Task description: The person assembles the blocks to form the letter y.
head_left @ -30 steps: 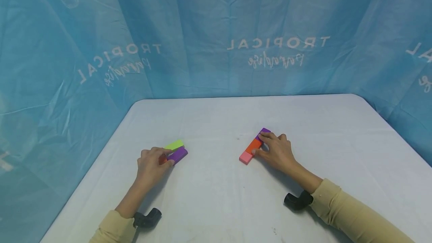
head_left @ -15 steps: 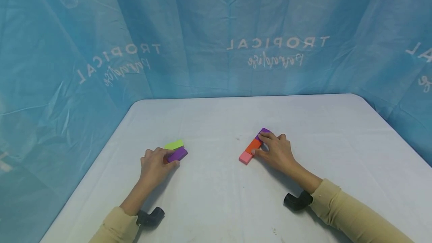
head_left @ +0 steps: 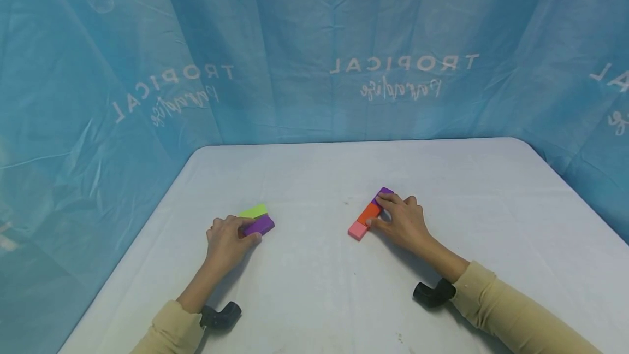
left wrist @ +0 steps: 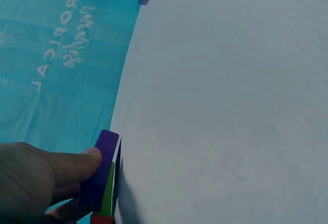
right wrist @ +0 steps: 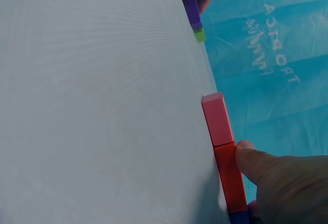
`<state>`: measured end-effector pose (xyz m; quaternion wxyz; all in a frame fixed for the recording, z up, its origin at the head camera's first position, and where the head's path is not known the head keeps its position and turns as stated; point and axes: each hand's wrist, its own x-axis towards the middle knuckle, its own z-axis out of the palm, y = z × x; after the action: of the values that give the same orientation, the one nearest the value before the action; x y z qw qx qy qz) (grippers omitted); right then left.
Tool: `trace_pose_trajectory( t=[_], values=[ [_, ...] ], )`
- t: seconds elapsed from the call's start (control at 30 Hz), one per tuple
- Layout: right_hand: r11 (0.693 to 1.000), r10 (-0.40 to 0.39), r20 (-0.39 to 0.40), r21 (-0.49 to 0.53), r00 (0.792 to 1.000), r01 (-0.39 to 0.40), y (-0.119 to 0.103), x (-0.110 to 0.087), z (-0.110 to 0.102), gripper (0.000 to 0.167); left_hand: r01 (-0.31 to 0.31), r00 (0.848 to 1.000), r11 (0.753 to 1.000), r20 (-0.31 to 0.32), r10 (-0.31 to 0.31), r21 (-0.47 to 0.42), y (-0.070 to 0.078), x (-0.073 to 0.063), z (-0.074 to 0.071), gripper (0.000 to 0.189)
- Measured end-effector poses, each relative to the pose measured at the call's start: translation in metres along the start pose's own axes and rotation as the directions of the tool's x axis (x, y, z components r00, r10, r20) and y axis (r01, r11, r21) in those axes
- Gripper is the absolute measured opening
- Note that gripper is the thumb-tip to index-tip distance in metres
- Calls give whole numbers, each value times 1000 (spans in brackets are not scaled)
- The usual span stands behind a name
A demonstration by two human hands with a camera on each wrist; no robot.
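With thumb and fingers, my left hand [head_left: 227,243] pinches a purple block [head_left: 260,225] on the left part of the table. Right behind that block lies a lime-green block [head_left: 254,211]. A red block [left wrist: 102,219] shows below the green one in the left wrist view; in the head view the hand hides it. My right hand [head_left: 405,224] grips a slanting row of blocks, its thumb against an orange block [head_left: 369,213] and fingertips on a second purple block [head_left: 385,190] at the far end. A pink block [head_left: 357,230] forms the near end of this row.
A white cloth covers the table [head_left: 314,277], whose far edge meets a blue printed curtain [head_left: 295,108]. Black curved pieces [head_left: 434,293] sit at both wrists, beside the rolled sleeves. Between the two block groups lies a wide stretch of white cloth.
My left hand has slid slightly right along its purple block, hiding the red block that showed earlier in the head view. The right hand and its row of blocks stay in place.
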<state>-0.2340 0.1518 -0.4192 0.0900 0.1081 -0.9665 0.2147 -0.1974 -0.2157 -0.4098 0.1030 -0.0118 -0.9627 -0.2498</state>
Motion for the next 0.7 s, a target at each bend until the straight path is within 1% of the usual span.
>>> trace_pose_trajectory(
  t=[0.13,0.23,0.4,0.57,0.7],
  values=[
    [1000,1,0,0,1000,-1,0,0,0,63,-9,1000,996,1,9,-87,5,2,0,38],
    [1000,1,4,3,1000,-1,0,0,0,63,-4,1000,989,22,7,-150,12,5,-1,37],
    [1000,0,6,5,1000,0,2,1,1,63,33,997,973,81,-15,-229,25,9,-2,38],
    [1000,-4,3,-3,1000,4,2,1,1,63,69,992,958,124,-35,-279,36,15,1,39],
    [1000,-3,0,-1,1000,3,2,1,1,63,37,993,948,119,1,-317,42,19,5,39]
  ],
)
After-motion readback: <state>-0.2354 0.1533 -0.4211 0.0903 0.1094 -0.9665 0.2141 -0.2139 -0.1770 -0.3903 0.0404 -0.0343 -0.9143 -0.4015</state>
